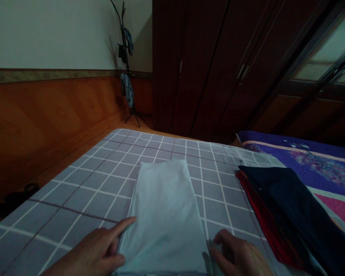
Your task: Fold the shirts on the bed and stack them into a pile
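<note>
A white cloth (166, 207), folded into a long rectangle with layers showing along its left side, lies flat on a grey checked sheet (103, 184) in front of me. My left hand (96, 247) rests at its left edge, index finger stretched onto the fabric and thumb apart near the lower corner. At the lower right edge, my right hand (235, 253) has its fingers curled, with thumb and index finger closed at the cloth's side. A little greyish fabric shows under that hand; its fingertips are partly hidden.
A pile of folded dark blue and red clothes (293, 214) lies to the right. Beyond it is a purple patterned cover (310, 157). A dark wooden wardrobe (207, 69) stands past the far edge, with a coat stand (126, 57) holding clothes at its left.
</note>
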Tool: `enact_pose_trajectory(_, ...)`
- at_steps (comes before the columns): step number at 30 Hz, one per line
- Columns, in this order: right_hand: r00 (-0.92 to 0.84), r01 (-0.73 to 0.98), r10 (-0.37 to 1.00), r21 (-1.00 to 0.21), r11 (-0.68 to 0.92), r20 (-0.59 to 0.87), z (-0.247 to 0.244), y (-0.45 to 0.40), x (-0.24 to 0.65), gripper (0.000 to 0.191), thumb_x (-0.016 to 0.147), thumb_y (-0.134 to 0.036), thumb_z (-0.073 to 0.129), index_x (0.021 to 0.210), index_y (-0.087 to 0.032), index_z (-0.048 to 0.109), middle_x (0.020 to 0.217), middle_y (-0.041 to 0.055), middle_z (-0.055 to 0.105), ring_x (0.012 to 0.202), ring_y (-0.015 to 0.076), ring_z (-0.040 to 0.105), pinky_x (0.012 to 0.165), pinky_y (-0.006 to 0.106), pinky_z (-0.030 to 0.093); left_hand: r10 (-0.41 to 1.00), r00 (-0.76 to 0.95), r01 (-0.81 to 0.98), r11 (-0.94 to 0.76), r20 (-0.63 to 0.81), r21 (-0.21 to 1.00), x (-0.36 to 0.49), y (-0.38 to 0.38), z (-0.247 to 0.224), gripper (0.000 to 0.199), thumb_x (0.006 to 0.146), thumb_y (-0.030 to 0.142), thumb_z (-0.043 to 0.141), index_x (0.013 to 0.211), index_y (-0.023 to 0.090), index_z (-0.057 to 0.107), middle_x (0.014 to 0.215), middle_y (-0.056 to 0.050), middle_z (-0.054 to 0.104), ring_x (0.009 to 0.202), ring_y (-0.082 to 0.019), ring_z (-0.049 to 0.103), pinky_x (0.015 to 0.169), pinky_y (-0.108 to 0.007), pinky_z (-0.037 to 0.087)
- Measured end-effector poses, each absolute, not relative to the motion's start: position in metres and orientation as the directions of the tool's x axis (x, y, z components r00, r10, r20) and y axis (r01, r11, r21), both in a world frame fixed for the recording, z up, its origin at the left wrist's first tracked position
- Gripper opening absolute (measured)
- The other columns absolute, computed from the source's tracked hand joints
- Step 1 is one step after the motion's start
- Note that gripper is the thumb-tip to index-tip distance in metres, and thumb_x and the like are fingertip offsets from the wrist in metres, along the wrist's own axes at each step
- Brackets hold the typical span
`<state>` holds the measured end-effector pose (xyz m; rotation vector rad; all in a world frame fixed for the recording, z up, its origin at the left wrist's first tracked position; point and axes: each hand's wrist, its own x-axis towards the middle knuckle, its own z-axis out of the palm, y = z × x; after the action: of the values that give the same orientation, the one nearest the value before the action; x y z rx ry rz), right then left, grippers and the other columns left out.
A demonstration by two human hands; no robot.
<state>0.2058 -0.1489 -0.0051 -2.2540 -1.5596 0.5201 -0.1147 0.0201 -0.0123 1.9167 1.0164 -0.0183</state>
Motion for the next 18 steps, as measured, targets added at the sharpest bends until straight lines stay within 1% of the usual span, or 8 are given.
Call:
enact_pose_trajectory(2,0.197,0.877,0.98,-0.455,-0.158,0.039,0.001,-0.141,0.197,0.017,0.079,-0.031,0.053,0.089,-0.023,0.065,0.073,0.0046,0.068,0.06,0.0188,0.064,0.054,0.027,0.048,0.666,0.685,0.652,-0.382,-0.294,0.655,-0.103,0.025,0.002,0.054,0.08,0.035,0.058,0.133,0.035,0.046,0.071,0.003,0.061,0.066,-0.017,0.057,0.066,-0.028,0.043)
enact_pose_trajectory(4,0.004,0.911,0.982,-0.406,0.074,0.187,0.005,-0.126,0.183,0.026,0.081,-0.025,0.053,0.104,-0.022,0.063,0.099,0.0085,0.068,0.083,0.0213,0.066,0.069,0.03,0.054,0.633,0.757,0.572,-0.521,-0.162,0.633,-0.083,0.03,0.018,0.041,0.087,0.035,0.05,0.128,0.034,0.05,0.085,0.001,0.065,0.074,-0.018,0.059,0.071,-0.028,0.043)
enact_pose_trajectory(6,-0.168,0.914,0.951,-0.321,0.249,0.26,0.001,-0.111,0.168,0.038,0.079,-0.023,0.056,0.117,-0.02,0.059,0.123,0.0128,0.059,0.109,0.0264,0.058,0.087,0.037,0.051,0.536,0.841,0.469,-0.652,-0.074,0.596,-0.063,0.03,0.026,0.029,0.087,0.03,0.05,0.115,0.031,0.059,0.095,-0.001,0.065,0.085,-0.02,0.059,0.078,-0.029,0.042)
enact_pose_trajectory(8,-0.299,0.895,0.923,-0.264,0.36,0.244,-0.009,-0.099,0.157,0.049,0.079,-0.029,0.061,0.126,-0.018,0.054,0.137,0.0158,0.046,0.125,0.0317,0.043,0.099,0.046,0.043,0.426,0.899,0.406,-0.727,-0.1,0.553,-0.05,0.029,0.026,0.017,0.084,0.024,0.053,0.098,0.026,0.063,0.094,-0.002,0.064,0.089,-0.021,0.059,0.08,-0.029,0.041)
enact_pose_trajectory(10,-0.395,0.866,0.9,-0.254,0.431,0.181,-0.021,-0.092,0.152,0.057,0.081,-0.037,0.062,0.132,-0.016,0.049,0.142,0.0169,0.039,0.131,0.0337,0.034,0.103,0.05,0.037,0.388,0.904,0.422,-0.744,-0.178,0.519,-0.046,0.027,0.021,0.011,0.079,0.02,0.056,0.089,0.024,0.06,0.089,-0.001,0.064,0.087,-0.021,0.059,0.079,-0.029,0.041)
enact_pose_trajectory(12,-0.448,0.844,0.882,-0.258,0.471,0.145,-0.032,-0.09,0.152,0.061,0.083,-0.041,0.059,0.137,-0.016,0.044,0.143,0.0166,0.036,0.132,0.0333,0.031,0.104,0.05,0.035,0.411,0.887,0.459,-0.739,-0.211,0.493,-0.047,0.026,0.017,0.011,0.079,0.02,0.057,0.089,0.024,0.057,0.092,-0.001,0.063,0.09,-0.022,0.059,0.08,-0.03,0.04)
enact_pose_trajectory(14,-0.453,0.841,0.877,-0.248,0.48,0.16,-0.041,-0.09,0.156,0.064,0.084,-0.04,0.059,0.139,-0.014,0.04,0.143,0.0166,0.033,0.133,0.0327,0.029,0.105,0.05,0.034,0.415,0.885,0.465,-0.749,-0.213,0.473,-0.049,0.026,0.017,0.01,0.081,0.021,0.056,0.091,0.024,0.055,0.094,-0.001,0.062,0.092,-0.022,0.058,0.082,-0.031,0.04)
enact_pose_trajectory(18,-0.42,0.866,0.878,-0.188,0.463,0.231,-0.057,-0.092,0.161,0.082,0.078,-0.043,0.065,0.143,-0.006,0.031,0.144,0.0214,0.025,0.134,0.0356,0.024,0.104,0.05,0.036,0.335,0.909,0.413,-0.804,-0.248,0.428,-0.044,0.025,0.023,0.012,0.082,0.02,0.057,0.094,0.023,0.056,0.099,-0.004,0.061,0.097,-0.023,0.057,0.086,-0.034,0.041)
